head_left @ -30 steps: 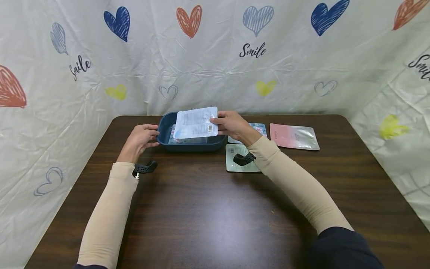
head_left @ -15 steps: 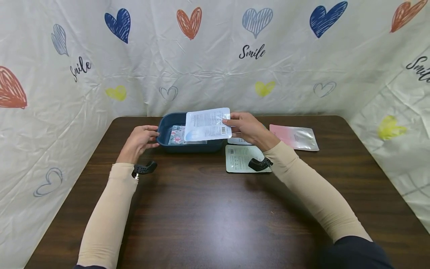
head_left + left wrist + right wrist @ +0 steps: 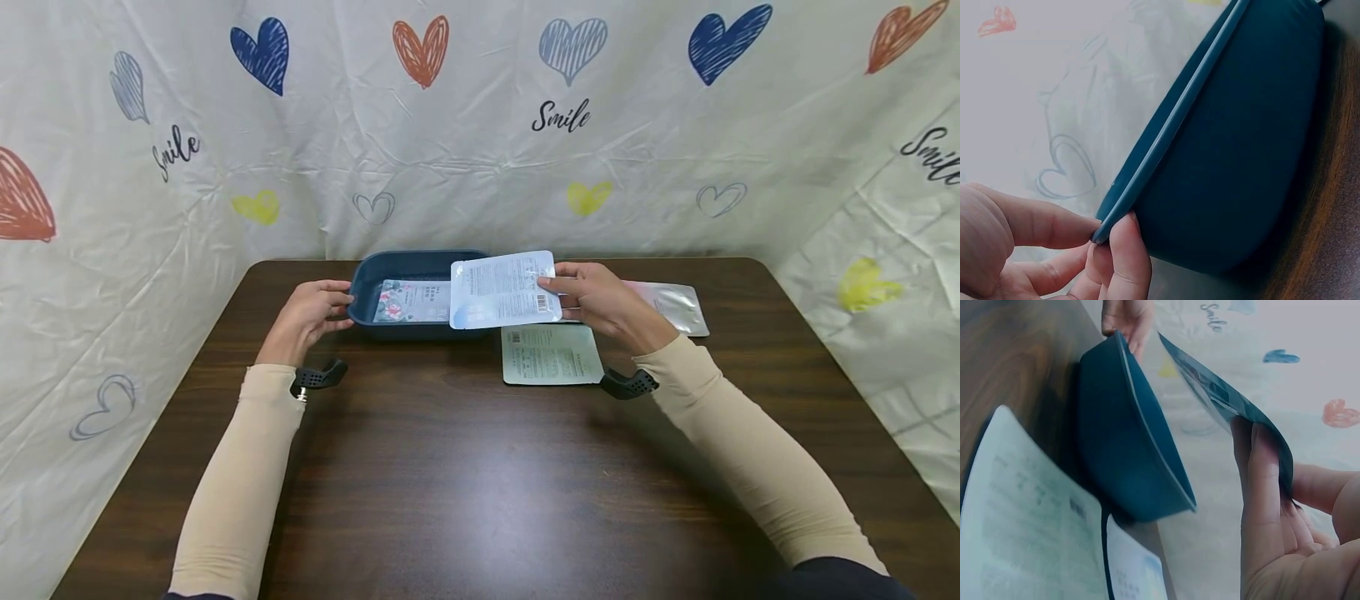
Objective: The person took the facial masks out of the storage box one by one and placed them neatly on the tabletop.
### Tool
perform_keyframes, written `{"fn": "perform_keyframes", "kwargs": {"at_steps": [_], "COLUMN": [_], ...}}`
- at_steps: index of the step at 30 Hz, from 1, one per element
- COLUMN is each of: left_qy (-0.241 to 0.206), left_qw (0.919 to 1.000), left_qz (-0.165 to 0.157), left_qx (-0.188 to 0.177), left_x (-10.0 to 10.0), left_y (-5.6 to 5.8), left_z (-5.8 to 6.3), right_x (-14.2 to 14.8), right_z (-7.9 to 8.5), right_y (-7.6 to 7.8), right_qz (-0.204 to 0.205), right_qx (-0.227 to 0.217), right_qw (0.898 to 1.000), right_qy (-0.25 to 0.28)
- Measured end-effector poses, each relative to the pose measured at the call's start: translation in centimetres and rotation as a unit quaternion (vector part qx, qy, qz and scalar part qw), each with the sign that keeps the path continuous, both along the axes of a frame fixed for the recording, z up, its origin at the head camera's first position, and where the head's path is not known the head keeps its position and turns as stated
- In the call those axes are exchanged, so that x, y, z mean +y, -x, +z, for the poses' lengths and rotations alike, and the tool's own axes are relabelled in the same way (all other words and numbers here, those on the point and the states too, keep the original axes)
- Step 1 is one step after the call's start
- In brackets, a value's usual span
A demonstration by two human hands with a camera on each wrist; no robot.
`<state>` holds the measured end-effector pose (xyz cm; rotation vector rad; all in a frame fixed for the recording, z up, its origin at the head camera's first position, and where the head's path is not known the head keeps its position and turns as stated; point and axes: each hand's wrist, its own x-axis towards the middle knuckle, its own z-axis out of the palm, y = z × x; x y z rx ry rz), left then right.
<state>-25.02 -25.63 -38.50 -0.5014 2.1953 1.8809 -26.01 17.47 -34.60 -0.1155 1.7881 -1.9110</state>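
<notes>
The backdrop (image 3: 480, 117) reads "Smile"; below, the blue bin (image 3: 408, 331) has its rim pinched by your left hand (image 3: 309, 308). Your right hand (image 3: 607, 302) grips the pale-blue pouch (image 3: 498, 292), now shifted to the bin's right end, uncovering more floral packet (image 3: 415, 302) inside, so the pouch seems to be coming out; its print is too small to read.

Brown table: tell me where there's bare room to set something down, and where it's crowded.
The brown table is bare in front of the blue bin and green packet, and right of the pink-silver packet. It is crowded right of the bin: packets lie close together there, and the right hand holds a pale blue packet nearby.
</notes>
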Motion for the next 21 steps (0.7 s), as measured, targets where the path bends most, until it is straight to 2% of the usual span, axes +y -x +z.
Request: {"fn": "perform_keyframes", "kwargs": {"at_steps": [5,15,21], "left_qy": [0.004,0.001,0.004], "left_qw": [1.0000,1.0000,1.0000], "left_qz": [0.001,0.001,-0.001], "left_qx": [0.000,-0.005,-0.001], "left_x": [0.0,-0.1,0.0], "left_y": [0.0,0.0,0.0], "left_z": [-0.1,-0.1,0.0], "right_x": [1.7,5.0,7.2], "right_z": [-0.4,-1.1,-1.5], "right_y": [-0.7,-2.0,-2.7], "right_qz": [0.011,0.009,0.020], "right_qx": [0.005,0.016,0.033], "right_qw": [1.000,1.000,0.999], "right_qy": [-0.007,-0.010,0.001]}}
